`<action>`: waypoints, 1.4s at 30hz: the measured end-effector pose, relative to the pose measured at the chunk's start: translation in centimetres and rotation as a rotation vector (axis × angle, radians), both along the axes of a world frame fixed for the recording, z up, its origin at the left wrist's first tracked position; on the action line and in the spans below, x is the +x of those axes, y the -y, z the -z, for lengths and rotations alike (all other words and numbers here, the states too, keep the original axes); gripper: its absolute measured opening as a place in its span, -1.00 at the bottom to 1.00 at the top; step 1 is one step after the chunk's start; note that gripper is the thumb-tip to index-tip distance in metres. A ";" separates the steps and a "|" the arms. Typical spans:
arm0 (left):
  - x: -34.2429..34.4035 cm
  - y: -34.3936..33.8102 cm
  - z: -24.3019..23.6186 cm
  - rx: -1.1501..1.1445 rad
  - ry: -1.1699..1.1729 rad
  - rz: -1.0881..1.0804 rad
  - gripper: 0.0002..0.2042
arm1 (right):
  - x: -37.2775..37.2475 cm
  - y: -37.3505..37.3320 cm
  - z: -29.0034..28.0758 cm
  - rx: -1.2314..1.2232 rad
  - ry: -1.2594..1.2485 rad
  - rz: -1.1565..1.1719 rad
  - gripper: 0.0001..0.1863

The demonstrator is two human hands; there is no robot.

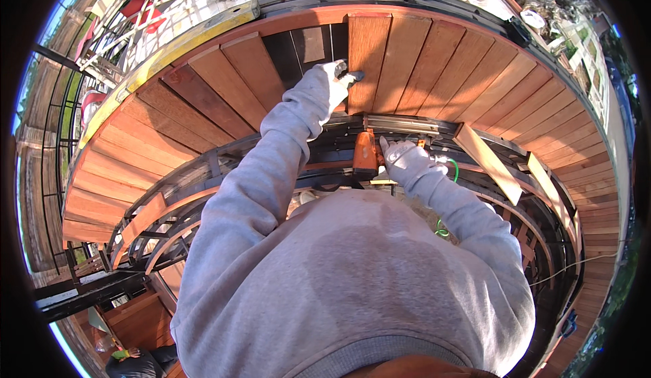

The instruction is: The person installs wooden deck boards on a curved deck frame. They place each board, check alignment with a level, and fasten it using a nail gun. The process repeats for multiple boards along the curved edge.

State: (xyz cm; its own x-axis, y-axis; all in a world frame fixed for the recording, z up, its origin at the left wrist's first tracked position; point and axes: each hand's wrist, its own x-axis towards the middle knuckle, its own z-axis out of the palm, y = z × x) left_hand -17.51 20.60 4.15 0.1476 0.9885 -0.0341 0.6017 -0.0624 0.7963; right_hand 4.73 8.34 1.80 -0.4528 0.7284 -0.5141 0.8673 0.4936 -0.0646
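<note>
My left hand (pixel 331 85), in a pale glove, reaches to the left edge of an upright reddish plank (pixel 369 55). Its fingers are bent in a pinch, and a small dark spot at the tips is either a glove tip or a small piece. Just left of that plank, a gap (pixel 285 55) shows dark framing. Below the plank, my right hand (pixel 401 159) is wrapped round the handle of an orange nail gun (pixel 365 153). A green air hose (pixel 453 169) runs out behind that hand. The gun's nose lies near the plank's lower end.
Fitted planks (pixel 468 72) curve away to both sides. Loose boards (pixel 488 164) lean on the inner dark frame at right, another board (pixel 139 229) at left. A yellow level (pixel 176 49) lies along the outer rim. A person's gloved hand (pixel 125 354) shows at lower left.
</note>
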 end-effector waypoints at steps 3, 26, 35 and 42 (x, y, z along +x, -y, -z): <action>0.0 0.5 -1.4 0.081 -0.140 0.010 -0.53 | 1.0 0.6 1.1 0.022 0.000 0.013 -0.31; -9.8 8.5 -22.8 0.702 -0.361 0.025 -0.63 | 10.6 3.4 7.3 0.480 -0.270 0.167 -0.67; -11.4 9.0 -22.3 0.670 -0.464 -0.009 -0.60 | 10.2 3.1 4.9 0.287 -0.173 0.201 -0.51; -12.9 12.2 -24.6 0.723 -0.413 -0.036 -0.58 | 10.4 2.7 3.3 0.212 -0.167 0.213 -0.29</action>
State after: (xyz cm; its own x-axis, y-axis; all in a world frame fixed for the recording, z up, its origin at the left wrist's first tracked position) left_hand -30.42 8.41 28.72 0.2309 0.7913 0.5662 0.8480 -0.4490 0.2817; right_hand 15.11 5.67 -1.47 -0.3439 0.8986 -0.2724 0.9385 0.3199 -0.1297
